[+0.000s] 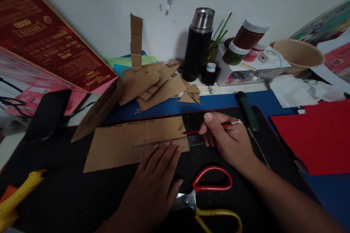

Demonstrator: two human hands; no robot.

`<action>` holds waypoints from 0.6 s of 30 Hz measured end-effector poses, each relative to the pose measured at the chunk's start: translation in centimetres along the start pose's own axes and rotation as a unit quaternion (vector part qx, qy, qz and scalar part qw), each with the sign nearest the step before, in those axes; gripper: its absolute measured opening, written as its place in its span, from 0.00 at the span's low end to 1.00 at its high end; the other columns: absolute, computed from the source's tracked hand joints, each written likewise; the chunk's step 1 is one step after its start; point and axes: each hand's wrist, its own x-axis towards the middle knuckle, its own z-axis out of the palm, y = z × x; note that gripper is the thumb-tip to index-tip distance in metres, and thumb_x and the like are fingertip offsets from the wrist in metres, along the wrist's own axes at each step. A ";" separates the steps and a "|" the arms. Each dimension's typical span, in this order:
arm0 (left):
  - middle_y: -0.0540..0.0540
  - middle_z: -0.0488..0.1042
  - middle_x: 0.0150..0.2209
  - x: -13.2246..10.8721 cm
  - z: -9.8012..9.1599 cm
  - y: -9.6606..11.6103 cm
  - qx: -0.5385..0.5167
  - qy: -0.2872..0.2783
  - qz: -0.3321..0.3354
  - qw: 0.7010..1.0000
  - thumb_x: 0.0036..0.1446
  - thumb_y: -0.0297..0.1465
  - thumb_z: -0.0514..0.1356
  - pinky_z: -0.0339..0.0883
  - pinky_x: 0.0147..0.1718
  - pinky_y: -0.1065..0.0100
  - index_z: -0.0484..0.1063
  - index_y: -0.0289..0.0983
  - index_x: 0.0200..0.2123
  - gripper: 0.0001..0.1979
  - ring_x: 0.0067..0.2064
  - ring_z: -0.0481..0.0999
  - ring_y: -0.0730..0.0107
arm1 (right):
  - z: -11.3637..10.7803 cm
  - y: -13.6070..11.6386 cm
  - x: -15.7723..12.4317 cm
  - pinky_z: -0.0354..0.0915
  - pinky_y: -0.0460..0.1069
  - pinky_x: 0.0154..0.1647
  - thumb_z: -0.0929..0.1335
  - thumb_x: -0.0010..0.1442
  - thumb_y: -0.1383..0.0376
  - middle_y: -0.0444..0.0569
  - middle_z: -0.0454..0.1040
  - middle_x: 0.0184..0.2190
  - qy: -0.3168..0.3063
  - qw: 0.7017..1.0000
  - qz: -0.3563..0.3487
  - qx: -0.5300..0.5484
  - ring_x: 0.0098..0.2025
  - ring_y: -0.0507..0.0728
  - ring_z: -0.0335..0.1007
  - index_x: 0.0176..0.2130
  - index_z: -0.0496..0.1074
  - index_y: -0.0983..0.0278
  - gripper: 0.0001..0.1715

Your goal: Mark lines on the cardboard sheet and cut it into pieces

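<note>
Hands, ruler and pencil at the cardboard strip

Nearest the viewer, scissors (187,201) with one red and one yellow handle loop lie on the black mat (65,185), beside the left hand (155,178). That hand is laid flat, fingers close together, thumb apart; its fingertips press on a transparent ruler (195,140). The ruler lies over the right part of a cardboard strip (117,145), its end projecting past the strip's right edge. The strip rests on the mat, printed digits along its far edge. The right hand (228,138) has thumb and fingers clamped on a slim red-and-black pencil (194,132), its point at the strip's right end; contact cannot be confirmed. Right of this hand lies a green-handled tool (248,112). Beyond the strip, cardboard offcuts (164,92) are heaped. Farther back stand a black vacuum flask (197,52) and stacked paint jars (247,36).
</note>
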 end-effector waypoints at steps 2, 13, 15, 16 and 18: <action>0.41 0.73 0.68 -0.1 0.1 0.0 0.002 -0.004 -0.001 1.000 0.72 0.35 0.56 0.57 0.70 0.56 0.68 0.35 0.69 0.25 0.68 0.70 0.56 | 0.3 0.0 0.0 0.58 0.47 0.20 0.67 0.74 0.45 0.41 0.67 0.15 -0.010 1.000 0.011 0.017 0.17 0.51 0.64 0.28 0.77 0.62 0.31; 0.42 0.76 0.66 0.3 -0.3 0.0 -0.006 0.017 0.012 1.000 0.75 0.36 0.54 0.54 0.69 0.57 0.71 0.33 0.66 0.22 0.66 0.72 0.57 | 1.2 0.8 0.3 0.63 0.46 0.21 0.70 0.70 0.41 0.39 0.64 0.13 -0.028 0.992 0.067 0.101 0.17 0.52 0.66 0.27 0.77 0.62 0.32; 0.42 0.77 0.65 0.2 -0.3 0.0 -0.012 0.018 0.013 1.000 0.75 0.37 0.54 0.54 0.69 0.57 0.71 0.33 0.65 0.22 0.66 0.72 0.57 | 1.3 1.1 0.6 0.64 0.46 0.21 0.71 0.68 0.40 0.38 0.63 0.12 -0.025 0.989 0.082 0.124 0.16 0.52 0.65 0.27 0.76 0.63 0.33; 0.42 0.77 0.65 0.2 -0.3 0.0 -0.017 0.018 0.009 1.000 0.75 0.38 0.54 0.53 0.69 0.57 0.71 0.33 0.65 0.22 0.66 0.72 0.57 | 1.4 1.2 0.7 0.64 0.46 0.21 0.71 0.67 0.40 0.38 0.63 0.12 -0.024 0.987 0.089 0.133 0.16 0.52 0.65 0.26 0.75 0.63 0.33; 0.42 0.77 0.66 0.2 -0.3 0.0 -0.026 0.015 0.002 1.000 0.75 0.39 0.55 0.53 0.69 0.56 0.71 0.33 0.66 0.23 0.66 0.72 0.56 | 1.6 1.4 0.9 0.64 0.46 0.21 0.72 0.65 0.38 0.38 0.63 0.11 -0.023 0.985 0.099 0.141 0.15 0.52 0.65 0.25 0.75 0.63 0.34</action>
